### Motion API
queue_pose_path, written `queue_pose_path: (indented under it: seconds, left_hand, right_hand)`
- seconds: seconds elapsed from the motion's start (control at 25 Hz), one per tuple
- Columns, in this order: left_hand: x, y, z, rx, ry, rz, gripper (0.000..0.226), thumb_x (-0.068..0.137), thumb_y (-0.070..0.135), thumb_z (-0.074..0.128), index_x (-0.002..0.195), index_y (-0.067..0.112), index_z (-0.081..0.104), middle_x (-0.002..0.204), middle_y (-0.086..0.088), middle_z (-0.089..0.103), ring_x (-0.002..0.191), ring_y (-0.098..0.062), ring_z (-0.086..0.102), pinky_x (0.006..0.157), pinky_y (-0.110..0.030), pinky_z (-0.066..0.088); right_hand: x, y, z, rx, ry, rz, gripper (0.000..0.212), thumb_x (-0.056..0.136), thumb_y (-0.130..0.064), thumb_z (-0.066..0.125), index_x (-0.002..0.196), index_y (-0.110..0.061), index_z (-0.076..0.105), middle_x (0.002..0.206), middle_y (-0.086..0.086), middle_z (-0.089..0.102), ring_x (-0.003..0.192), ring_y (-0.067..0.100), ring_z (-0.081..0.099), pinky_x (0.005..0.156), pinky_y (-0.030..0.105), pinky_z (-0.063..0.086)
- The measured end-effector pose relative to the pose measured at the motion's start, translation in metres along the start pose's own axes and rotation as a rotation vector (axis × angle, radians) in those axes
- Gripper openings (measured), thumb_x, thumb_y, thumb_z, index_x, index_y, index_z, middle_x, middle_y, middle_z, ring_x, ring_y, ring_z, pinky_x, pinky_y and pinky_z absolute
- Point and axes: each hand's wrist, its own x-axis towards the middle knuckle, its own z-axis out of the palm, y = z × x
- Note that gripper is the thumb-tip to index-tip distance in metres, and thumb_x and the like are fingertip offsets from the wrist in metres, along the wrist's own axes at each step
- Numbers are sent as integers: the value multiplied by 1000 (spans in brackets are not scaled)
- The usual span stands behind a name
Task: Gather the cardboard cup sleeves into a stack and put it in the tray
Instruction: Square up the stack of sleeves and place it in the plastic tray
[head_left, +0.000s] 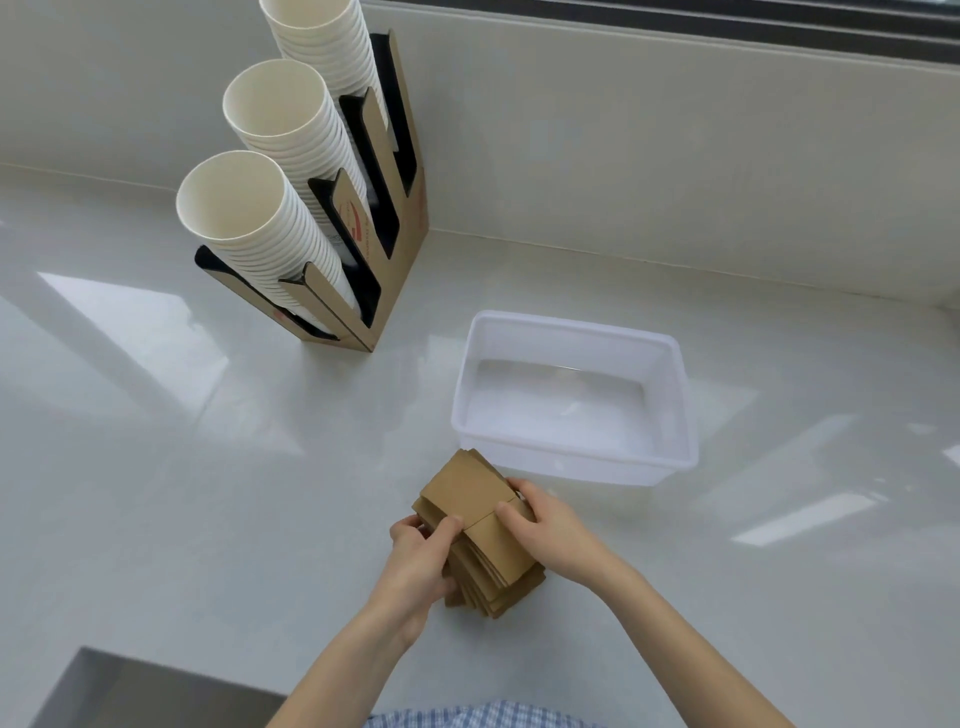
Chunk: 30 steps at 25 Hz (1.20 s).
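A loose stack of brown cardboard cup sleeves (475, 499) lies on the white counter, just in front of the translucent white plastic tray (675, 395). The sleeves are fanned out unevenly at the near end. My left hand (421, 556) grips the stack's left side, thumb on top. My right hand (545, 525) presses on the stack's right side, fingers over the top sleeve. The tray holds nothing and stands a short way beyond the stack, to the right.
A cardboard cup holder (389, 260) with three tall columns of white paper cups (249, 218) stands at the back left. A wall runs behind the counter. A grey sink edge (130, 691) shows at the bottom left.
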Motion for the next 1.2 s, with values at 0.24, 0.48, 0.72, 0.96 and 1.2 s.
queue_pose_path:
  seconds: [0.24, 0.48, 0.72, 0.96, 1.2]
  left_hand:
    - [2, 18, -14, 346, -63, 23, 83, 78, 30, 65, 138, 10, 12, 122, -5, 49, 110, -20, 52, 96, -39, 47]
    - [23, 53, -17, 838, -147, 155, 90, 75, 43, 66, 142, 11, 16, 146, -9, 31, 132, -24, 36, 108, -37, 35]
    - [32, 66, -13, 1036, -309, 98, 65, 75, 48, 63, 126, 14, 44, 125, -5, 55, 113, -21, 53, 100, -34, 44]
    - [37, 64, -10, 1083, -300, 99, 69, 73, 52, 63, 126, 13, 43, 128, -6, 51, 114, -22, 51, 100, -34, 43]
    - [36, 63, -18, 1096, -328, 78, 94, 49, 69, 69, 124, 17, 47, 127, -5, 51, 113, -21, 53, 102, -36, 44]
  right_hand:
    - [-3, 5, -4, 29, -22, -23, 45, 92, -36, 44, 134, -21, 40, 119, -2, 55, 104, 13, 53, 84, 22, 44]
    - [-5, 2, -1, -7, -40, -43, 48, 92, -35, 46, 137, -20, 37, 134, 3, 52, 115, 16, 51, 93, 25, 44]
    - [-17, 7, -4, -38, 29, 102, 74, 83, -54, 51, 142, -22, 21, 134, 11, 45, 117, 24, 49, 93, 33, 45]
    - [-37, 15, 2, 2, -89, 241, 95, 79, -52, 58, 144, -17, -1, 120, 6, 51, 112, 24, 52, 83, 32, 51]
    - [-36, 20, 12, 202, -95, 240, 68, 75, -40, 69, 127, -13, 34, 127, 6, 50, 109, 22, 58, 82, 36, 59]
